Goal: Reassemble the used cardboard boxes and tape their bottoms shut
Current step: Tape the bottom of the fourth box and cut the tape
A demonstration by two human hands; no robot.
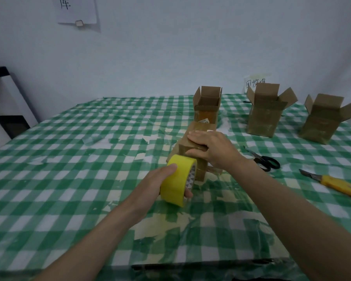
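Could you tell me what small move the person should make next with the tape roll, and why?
Probably draw the yellow tape roll, gripped by the left hand, toward the body. The right hand presses flat on the cardboard box, seemingly anchoring the tape there, so pulling would lay the strip along it.

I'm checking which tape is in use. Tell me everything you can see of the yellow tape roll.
The tape roll is a wide, bright yellow roll with a pale printed inner core showing at its right end. It is held just above the checked tablecloth, its axis about level. The left hand grips it, thumb over the top and fingers curled under. Its far edge meets the near face of the box that the right hand presses flat on. A loose tape end cannot be made out.
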